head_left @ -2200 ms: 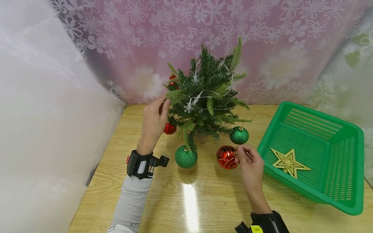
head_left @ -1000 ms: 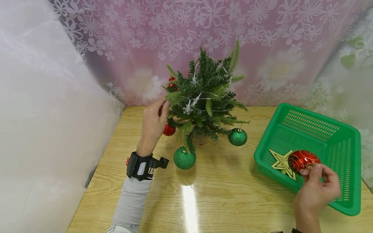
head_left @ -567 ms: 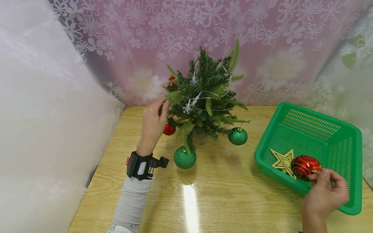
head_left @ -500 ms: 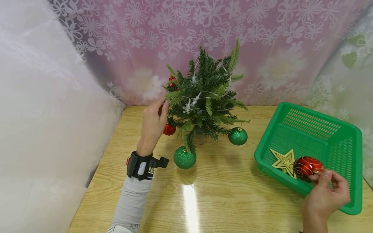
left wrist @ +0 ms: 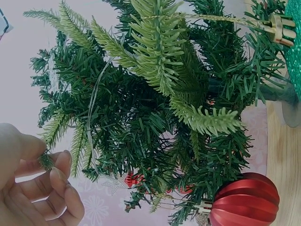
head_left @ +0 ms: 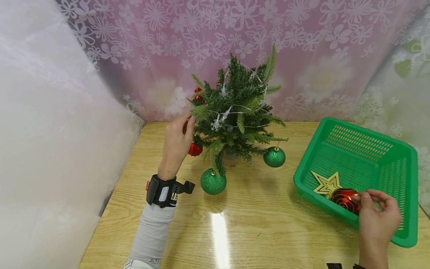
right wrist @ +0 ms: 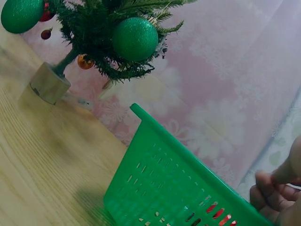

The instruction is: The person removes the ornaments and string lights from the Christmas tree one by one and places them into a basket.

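Glossy red with gold swirls, a bauble (head_left: 343, 200) sits low inside the green plastic basket (head_left: 414, 175) in the head view, beside the gold star (head_left: 327, 183); whether the two touch cannot be told. The right hand (head_left: 379, 216) reaches over the near rim, and its grip seems to be a thumb-and-forefinger pinch at the bauble's top end, the cap itself being partly hidden. Handled well, the bauble should be kept by that end with a light pinch, steered clear of the star's points and the rim, and let go only once the basket floor bears its weight, so that it neither drops nor rolls. The left hand (head_left: 175, 144) is at the left side of the small Christmas tree (head_left: 246, 93), which stands on the bench (head_left: 255, 228) with a glittery green ball (head_left: 213, 182) hanging at its front. In the left wrist view that hand's grip has a needled branch tip (left wrist: 45, 161) between thumb and fingers, above the ribbed red ornament (left wrist: 244, 202); a gentle hold ought to steady the tree without bending the twig. In the right wrist view the basket's slotted wall shows red through it, probably the bauble, while what the right fingers hold is hidden.
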`<state>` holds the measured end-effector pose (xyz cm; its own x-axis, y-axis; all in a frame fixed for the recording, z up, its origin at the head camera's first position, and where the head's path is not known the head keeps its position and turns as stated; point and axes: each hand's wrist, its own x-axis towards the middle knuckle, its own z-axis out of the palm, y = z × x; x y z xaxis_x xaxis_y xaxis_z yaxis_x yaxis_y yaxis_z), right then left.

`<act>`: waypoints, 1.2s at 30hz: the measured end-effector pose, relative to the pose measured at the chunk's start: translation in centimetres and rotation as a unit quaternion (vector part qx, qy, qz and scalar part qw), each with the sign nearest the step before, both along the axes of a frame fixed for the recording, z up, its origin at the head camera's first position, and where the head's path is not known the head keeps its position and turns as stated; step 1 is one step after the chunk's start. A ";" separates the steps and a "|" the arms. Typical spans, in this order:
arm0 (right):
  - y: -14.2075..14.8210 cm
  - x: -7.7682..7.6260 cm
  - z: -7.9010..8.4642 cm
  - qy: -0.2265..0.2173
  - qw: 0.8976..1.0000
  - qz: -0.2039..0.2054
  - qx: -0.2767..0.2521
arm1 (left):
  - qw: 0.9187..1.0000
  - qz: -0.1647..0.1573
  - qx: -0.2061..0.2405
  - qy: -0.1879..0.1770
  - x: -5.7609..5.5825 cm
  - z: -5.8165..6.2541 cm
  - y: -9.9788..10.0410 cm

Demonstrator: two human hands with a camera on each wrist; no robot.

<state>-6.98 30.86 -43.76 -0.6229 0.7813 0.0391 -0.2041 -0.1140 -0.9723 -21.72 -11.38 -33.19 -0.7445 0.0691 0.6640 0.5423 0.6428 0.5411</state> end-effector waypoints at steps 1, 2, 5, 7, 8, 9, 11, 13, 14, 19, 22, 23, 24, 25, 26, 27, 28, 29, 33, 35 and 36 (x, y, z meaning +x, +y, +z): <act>0.1 -0.1 0.0 -0.021 1.000 0.005 0.012 | 1.000 -0.001 -0.001 0.000 0.0 0.0 0.0; 0.1 -0.1 0.1 -0.047 0.998 0.007 0.028 | 1.000 -0.001 -0.001 0.001 0.0 0.0 0.0; 0.3 -0.3 0.1 -0.126 0.989 0.019 0.075 | 1.000 -0.003 -0.002 0.002 0.0 -0.1 0.0; 0.4 -0.4 0.1 -0.185 0.975 0.023 0.121 | 1.000 -0.001 -0.003 0.003 0.0 -0.1 0.0; 0.5 -0.4 0.1 -0.211 0.966 0.024 0.146 | 1.000 0.000 -0.003 0.002 0.0 -0.1 0.0; 0.6 -0.4 0.1 -0.231 0.958 0.025 0.169 | 1.000 0.000 -0.004 0.001 0.0 -0.1 0.1; 0.6 -0.5 -0.1 -0.270 0.936 0.022 0.226 | 1.000 0.000 -0.004 0.000 0.1 -0.1 0.0; 0.6 -0.6 -0.1 -0.285 0.921 0.014 0.267 | 1.000 -0.001 -0.003 -0.002 0.1 -0.1 0.1; 0.5 -0.6 -0.2 -0.291 0.914 0.013 0.283 | 1.000 -0.002 -0.003 -0.002 0.1 -0.1 0.0; -0.2 -0.6 -0.4 -0.278 0.894 -0.005 0.351 | 1.000 -0.001 -0.003 -0.003 0.1 -0.1 0.1; -0.9 -0.6 -0.6 -0.247 0.894 -0.018 0.374 | 1.000 -0.001 -0.006 -0.005 0.1 -0.1 0.0; -1.2 -0.6 -0.7 -0.241 0.894 -0.016 0.378 | 1.000 -0.001 -0.006 -0.005 0.1 -0.1 0.0; -1.5 -0.6 -0.7 -0.233 0.894 -0.015 0.382 | 1.000 -0.002 -0.004 -0.006 0.2 -0.1 0.0; -1.8 -0.6 -0.8 -0.232 0.892 -0.014 0.387 | 1.000 -0.002 -0.003 -0.007 0.2 -0.1 0.0; -2.2 -0.6 -0.8 -0.228 0.891 -0.011 0.392 | 1.000 -0.003 -0.004 -0.007 0.2 -0.1 0.0; -2.5 -0.7 -0.9 -0.220 0.891 -0.007 0.398 | 1.000 -0.003 -0.004 -0.007 0.2 -0.1 0.0; -2.9 -0.8 -0.9 -0.213 0.890 -0.003 0.403 | 1.000 -0.002 -0.003 -0.007 0.2 0.0 0.0; -3.2 -0.8 -1.0 -0.199 0.890 -0.001 0.409 | 1.000 -0.002 -0.003 -0.007 0.2 0.0 0.0; -4.4 -1.0 -1.3 -0.156 0.894 -0.007 0.421 | 1.000 -0.001 -0.010 -0.013 0.3 0.0 0.0; -5.0 -1.2 -1.3 -0.119 0.895 -0.012 0.430 | 1.000 0.000 -0.011 -0.015 0.4 0.0 0.0; -5.4 -1.4 -1.3 -0.096 0.894 -0.011 0.437 | 1.000 0.001 -0.012 -0.014 0.5 0.1 0.1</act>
<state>-8.38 25.47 -45.03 -0.6692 0.5159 0.5348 -0.0170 0.7089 -0.7051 -21.20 -11.31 -33.13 -0.7627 0.0833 0.6414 0.5260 0.6569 0.5401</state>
